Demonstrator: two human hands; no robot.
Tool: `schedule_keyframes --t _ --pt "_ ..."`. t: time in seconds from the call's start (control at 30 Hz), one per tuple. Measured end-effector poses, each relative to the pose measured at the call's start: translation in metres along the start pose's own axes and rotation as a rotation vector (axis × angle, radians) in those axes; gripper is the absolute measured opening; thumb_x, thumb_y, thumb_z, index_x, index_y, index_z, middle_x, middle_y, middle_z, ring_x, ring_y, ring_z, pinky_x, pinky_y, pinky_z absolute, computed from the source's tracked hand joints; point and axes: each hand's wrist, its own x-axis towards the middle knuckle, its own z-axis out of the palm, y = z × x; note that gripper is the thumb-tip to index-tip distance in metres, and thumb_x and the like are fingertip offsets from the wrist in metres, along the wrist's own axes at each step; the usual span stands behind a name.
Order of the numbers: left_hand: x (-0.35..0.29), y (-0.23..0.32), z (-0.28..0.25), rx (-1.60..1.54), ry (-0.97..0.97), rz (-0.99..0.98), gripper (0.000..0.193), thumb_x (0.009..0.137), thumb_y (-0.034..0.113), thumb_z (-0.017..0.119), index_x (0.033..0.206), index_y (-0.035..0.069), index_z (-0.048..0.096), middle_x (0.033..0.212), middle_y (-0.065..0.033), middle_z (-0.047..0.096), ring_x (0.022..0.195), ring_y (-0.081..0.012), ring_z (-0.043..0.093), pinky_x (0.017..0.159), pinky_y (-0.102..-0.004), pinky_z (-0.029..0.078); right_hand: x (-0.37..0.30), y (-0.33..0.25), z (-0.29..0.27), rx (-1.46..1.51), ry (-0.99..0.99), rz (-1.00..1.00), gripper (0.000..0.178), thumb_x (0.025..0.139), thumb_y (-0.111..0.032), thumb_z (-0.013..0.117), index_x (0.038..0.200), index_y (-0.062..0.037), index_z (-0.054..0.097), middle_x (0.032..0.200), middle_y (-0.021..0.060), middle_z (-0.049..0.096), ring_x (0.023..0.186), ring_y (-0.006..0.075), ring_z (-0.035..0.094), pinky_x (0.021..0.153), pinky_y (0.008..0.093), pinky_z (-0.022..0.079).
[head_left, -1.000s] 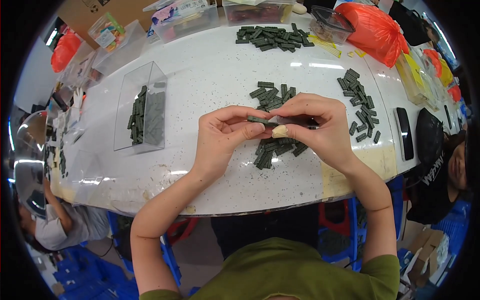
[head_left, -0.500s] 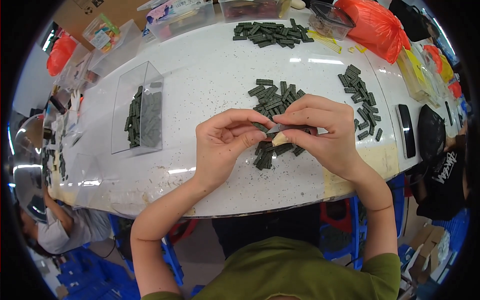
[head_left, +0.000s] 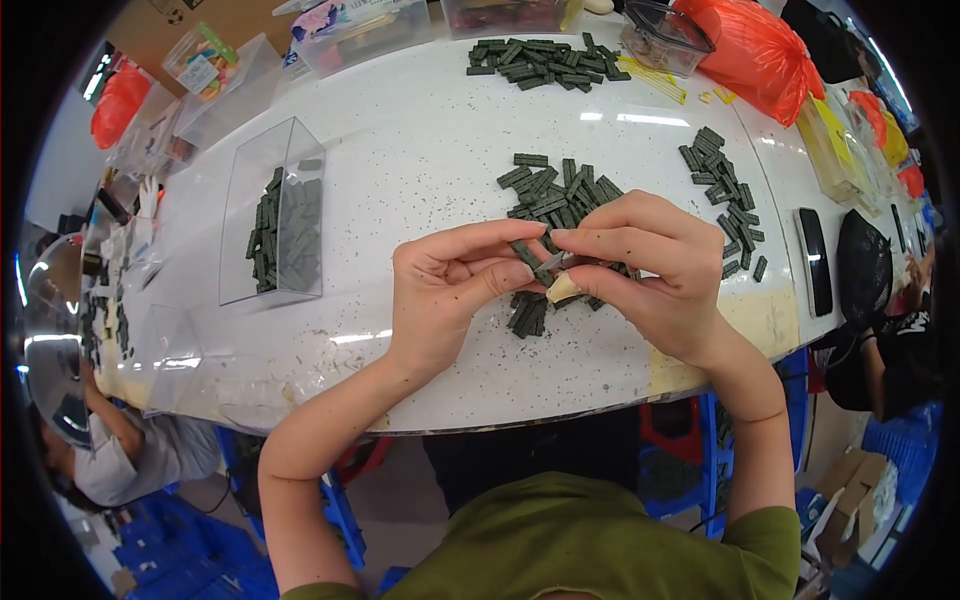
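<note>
Over the middle of the white table (head_left: 400, 170), my left hand (head_left: 440, 285) pinches a small dark green block (head_left: 527, 257) between thumb and fingertips. My right hand (head_left: 665, 265) grips a craft knife (head_left: 553, 262); its pointed grey blade meets or nearly meets the block, and the handle is mostly hidden by my fingers. A pale yellow cover (head_left: 564, 288) wraps my right thumb tip. Beneath both hands lies a loose pile of similar ridged green blocks (head_left: 545, 190), partly hidden by them.
To the left stands a clear open box (head_left: 235, 285) partly filled with green blocks. More blocks lie at the back (head_left: 540, 62) and right (head_left: 715, 175). Dark crumbs dot the tabletop. A phone (head_left: 814, 262) and black mesh bag (head_left: 862, 265) sit at the right; plastic tubs (head_left: 365, 40) line the back.
The block in my left hand has tilted and shows more of its length. My right hand and the knife have shifted slightly to the right. At the right edge, another person has moved.
</note>
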Motion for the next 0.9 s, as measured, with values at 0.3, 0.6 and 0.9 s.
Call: schedule_keyframes --t 0.3,0.6,0.9 --pt "0.0001 -0.0019 0.0004 -0.008 0.003 -0.003 0.034 0.076 -0.004 0.066 0.11 -0.002 0.06 0.088 -0.0146 0.065 0.072 -0.0133 0.061 0.07 -0.0227 0.054 -0.0008 0.0003 0.0003 -0.075 -0.005 -0.049 0.026 0.063 0.001 0.074 0.088 -0.0026 0.072 0.079 0.0049 0.063 0.059 0.01 0.046 0.049 0.02 0.036" --pt "-0.0008 -0.0016 0.002 -0.004 0.012 -0.02 0.035 0.076 -0.004 0.066 0.11 -0.002 0.059 0.089 -0.0136 0.065 0.073 -0.0123 0.06 0.07 -0.022 0.052 0.0 0.0012 0.0007 -0.127 0.009 -0.118 0.024 0.064 -0.001 0.074 0.087 -0.0019 0.071 0.078 0.0049 0.063 0.059 0.0108 0.046 0.05 0.0203 0.036" --pt "-0.001 -0.0025 0.0021 -0.022 0.01 -0.022 0.035 0.076 -0.004 0.066 0.11 -0.002 0.059 0.089 -0.0134 0.065 0.074 -0.0122 0.06 0.07 -0.0213 0.051 -0.0002 0.0014 0.001 -0.137 0.015 -0.128 0.023 0.064 -0.002 0.074 0.087 -0.0019 0.071 0.078 0.0045 0.063 0.058 0.0112 0.046 0.05 0.0209 0.036"
